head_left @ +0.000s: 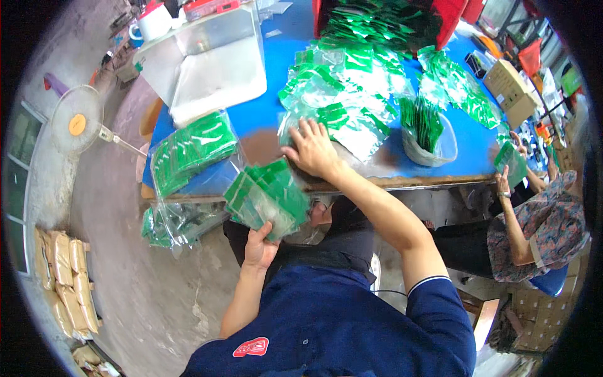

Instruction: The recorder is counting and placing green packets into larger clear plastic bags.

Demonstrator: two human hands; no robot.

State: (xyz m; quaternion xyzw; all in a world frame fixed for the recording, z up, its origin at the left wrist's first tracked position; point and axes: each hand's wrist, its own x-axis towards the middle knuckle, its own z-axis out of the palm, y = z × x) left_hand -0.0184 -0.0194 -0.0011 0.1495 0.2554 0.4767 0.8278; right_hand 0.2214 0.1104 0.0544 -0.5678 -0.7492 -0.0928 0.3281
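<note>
The left hand [260, 248] was clamped on a fanned bunch of flat green-and-clear plastic packets [267, 195], its thumb pressed on the near edge and its other fingers mostly hidden underneath. The bunch was held in front of the table's near edge, just above the lap; its packets were spread at differing slants, so no single long axis could be read.

The right hand [314, 149] was slightly blurred, its fingers apart and its palm down, at the near left border of a broad, loose heap of green-and-clear plastic packets [342, 88] on the blue tabletop [276, 66]. Whether it had pinched a packet could not be told.

From the bunch, the heap lay beyond and to the right, with the right hand between the two; that hand was much the nearer to the heap. The heap stretched away from the body towards a red open-sided bin [453, 25].

Left of the bunch, and nearer to the left hand, lay a clear plastic bag full of stacked green packets [195, 147]. A translucent plastic tub [433, 157] holding upright green packets stood right of the heap.
</note>
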